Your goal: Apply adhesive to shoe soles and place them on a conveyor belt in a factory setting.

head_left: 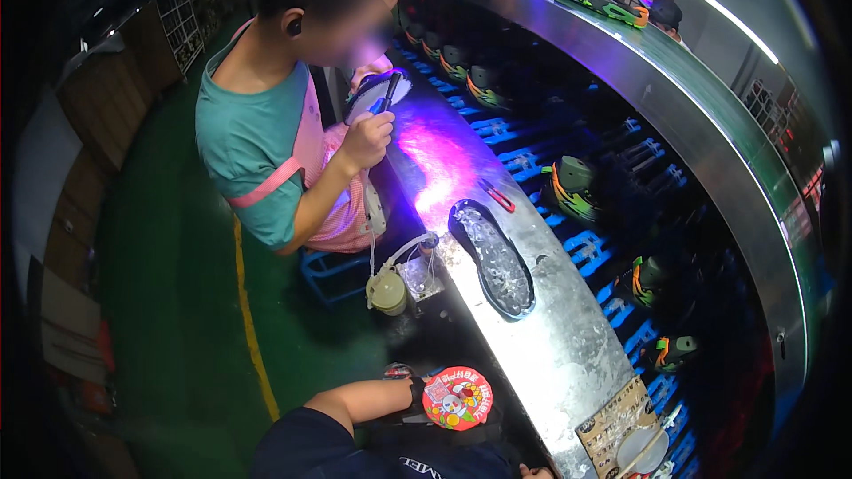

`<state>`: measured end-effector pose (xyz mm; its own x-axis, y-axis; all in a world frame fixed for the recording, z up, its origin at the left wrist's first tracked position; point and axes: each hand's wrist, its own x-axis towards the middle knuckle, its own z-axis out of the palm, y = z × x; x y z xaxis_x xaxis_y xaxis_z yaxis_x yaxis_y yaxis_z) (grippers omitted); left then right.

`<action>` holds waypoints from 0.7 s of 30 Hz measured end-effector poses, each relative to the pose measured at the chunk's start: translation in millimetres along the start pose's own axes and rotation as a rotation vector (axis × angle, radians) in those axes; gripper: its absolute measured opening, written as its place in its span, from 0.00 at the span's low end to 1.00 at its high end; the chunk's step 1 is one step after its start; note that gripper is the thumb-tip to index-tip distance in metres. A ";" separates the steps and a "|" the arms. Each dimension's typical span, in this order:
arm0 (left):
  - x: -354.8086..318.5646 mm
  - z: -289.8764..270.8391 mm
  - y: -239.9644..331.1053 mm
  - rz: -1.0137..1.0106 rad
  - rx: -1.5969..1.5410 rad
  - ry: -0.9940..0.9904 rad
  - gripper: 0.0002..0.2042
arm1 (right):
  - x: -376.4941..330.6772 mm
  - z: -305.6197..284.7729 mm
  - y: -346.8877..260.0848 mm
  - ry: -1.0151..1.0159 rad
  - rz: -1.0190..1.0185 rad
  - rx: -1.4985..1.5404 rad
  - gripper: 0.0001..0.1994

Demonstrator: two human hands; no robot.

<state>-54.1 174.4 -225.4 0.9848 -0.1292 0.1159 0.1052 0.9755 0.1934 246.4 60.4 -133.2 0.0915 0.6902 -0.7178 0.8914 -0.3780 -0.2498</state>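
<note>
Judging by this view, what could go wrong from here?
The person's left fingers are hidden near the round red printed disc, so if held loosely, it might slip.
The thin pale stick lying across the round white bowl could roll off if bumped.
The long black-rimmed grey shoe sole lies close to a slim red tool, which might scuff it if nudged.

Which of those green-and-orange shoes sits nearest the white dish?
The lowest shoe in the picture, toward the right; the other shoes stand farther up, away from the white dish.
</note>
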 end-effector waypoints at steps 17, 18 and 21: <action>-5.5 55.7 4.6 0.273 -0.009 0.243 0.24 | 10.8 9.8 9.0 0.098 -0.024 0.127 0.27; -6.8 57.6 7.5 0.272 -0.009 0.245 0.24 | 9.0 7.6 5.9 0.077 -0.019 0.113 0.28; 2.2 64.8 11.5 0.202 0.054 0.057 0.22 | 7.0 0.6 6.1 0.020 -0.050 0.154 0.29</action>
<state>-59.6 173.8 -159.8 0.9915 0.0794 0.1028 -0.1008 0.9694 0.2239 252.2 62.5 -140.1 0.0591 0.7219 -0.6895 0.8169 -0.4319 -0.3822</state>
